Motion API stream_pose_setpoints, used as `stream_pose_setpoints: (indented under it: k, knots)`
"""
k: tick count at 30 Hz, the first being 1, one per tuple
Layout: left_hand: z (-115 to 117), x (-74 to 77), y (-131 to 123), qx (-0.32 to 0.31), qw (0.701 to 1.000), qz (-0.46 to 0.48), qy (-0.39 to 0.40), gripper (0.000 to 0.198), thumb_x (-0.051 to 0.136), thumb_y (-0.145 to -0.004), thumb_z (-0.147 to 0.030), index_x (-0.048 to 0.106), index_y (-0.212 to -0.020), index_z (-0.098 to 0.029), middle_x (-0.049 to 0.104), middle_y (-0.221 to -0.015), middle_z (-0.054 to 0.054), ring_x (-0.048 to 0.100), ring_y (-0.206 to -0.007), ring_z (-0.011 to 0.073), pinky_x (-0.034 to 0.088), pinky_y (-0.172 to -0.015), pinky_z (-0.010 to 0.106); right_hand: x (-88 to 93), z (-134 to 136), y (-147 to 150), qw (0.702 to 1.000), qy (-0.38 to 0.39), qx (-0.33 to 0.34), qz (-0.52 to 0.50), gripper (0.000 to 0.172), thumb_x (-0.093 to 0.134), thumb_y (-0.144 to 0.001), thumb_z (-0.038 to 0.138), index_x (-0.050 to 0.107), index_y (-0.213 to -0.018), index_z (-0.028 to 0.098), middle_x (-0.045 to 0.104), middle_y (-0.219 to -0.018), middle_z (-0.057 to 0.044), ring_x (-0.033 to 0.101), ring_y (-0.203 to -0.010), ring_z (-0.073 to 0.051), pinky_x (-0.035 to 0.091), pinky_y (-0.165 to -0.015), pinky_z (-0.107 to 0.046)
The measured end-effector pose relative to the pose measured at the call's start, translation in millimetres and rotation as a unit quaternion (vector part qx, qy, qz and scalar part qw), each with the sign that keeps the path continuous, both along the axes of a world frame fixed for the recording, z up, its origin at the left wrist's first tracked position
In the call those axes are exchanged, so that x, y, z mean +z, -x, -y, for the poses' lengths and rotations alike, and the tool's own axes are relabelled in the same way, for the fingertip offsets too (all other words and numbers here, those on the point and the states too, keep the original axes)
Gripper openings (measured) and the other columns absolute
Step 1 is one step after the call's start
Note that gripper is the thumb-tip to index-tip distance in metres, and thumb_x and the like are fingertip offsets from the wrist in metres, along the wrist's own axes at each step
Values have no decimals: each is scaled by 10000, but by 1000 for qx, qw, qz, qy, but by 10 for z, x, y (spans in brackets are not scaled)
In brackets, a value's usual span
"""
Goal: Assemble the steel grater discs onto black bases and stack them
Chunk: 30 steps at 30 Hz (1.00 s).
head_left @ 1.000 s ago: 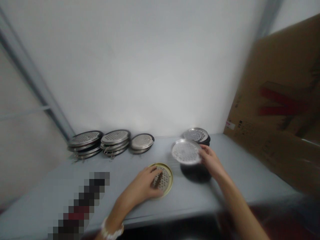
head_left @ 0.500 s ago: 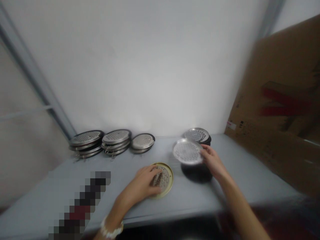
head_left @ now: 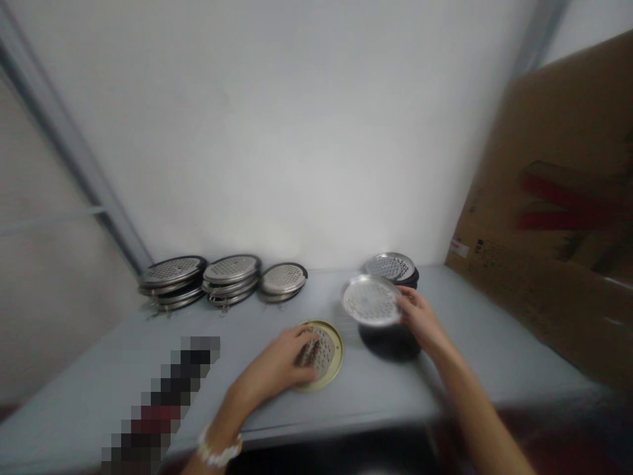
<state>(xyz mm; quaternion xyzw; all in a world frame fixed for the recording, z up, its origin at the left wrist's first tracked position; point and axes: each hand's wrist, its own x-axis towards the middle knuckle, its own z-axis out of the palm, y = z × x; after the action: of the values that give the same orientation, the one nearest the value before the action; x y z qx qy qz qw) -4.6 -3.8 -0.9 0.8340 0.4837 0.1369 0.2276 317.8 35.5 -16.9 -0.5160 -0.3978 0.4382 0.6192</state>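
Disc of perforated steel (head_left: 370, 301) tilts in the right hand (head_left: 421, 322), just above a black pot (head_left: 390, 342), its edge held in a narrow grip by the fingers and thumb. Against the earlier frames, it and the hand have barely shifted; the forearm rises from the lower right corner with the wrist turned inward. The left hand (head_left: 277, 363) lies with its fingers curled over a second perforated disc (head_left: 324, 353), which sits in a brass-coloured ring (head_left: 337, 349) flat on the grey shelf (head_left: 395, 389). Whether those fingers grip the disc or only rest on it cannot be told. A white bead bracelet (head_left: 217, 454) circles the left wrist. Just behind the raised disc, a third disc (head_left: 388, 266) lies on something dark. Three stacks of similar discs (head_left: 231, 278) stand well to the left against the white wall (head_left: 277, 132). A cardboard sheet (head_left: 544, 198) leans at the right, and a pixelated patch (head_left: 163, 402) hides whatever lies at the shelf's near left.
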Motion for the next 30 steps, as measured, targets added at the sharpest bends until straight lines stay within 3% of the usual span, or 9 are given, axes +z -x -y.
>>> stream_pose_setpoints:
  k: [23,30]
  knots:
    - [-1,6,-6,15,1000,2,-7,628,741,-762,-292,598,-1369,-218,538,-1502,119,495,-1372,314,340,-1191,424,53,31,37,1000,-1,7,-4,402,773,-670,406,654,-1001,212,691,-789,-27,607,-636,-188,459,-503,-273]
    - [-11,24,-36,8,999,20,-24,506,735,-773,-279,633,-1265,-219,614,-1381,99,559,-1282,288,388,-1149,402,83,44,29,1000,11,15,-4,416,765,-658,412,653,-1010,221,682,-793,-27,604,-652,-200,450,-532,-287]
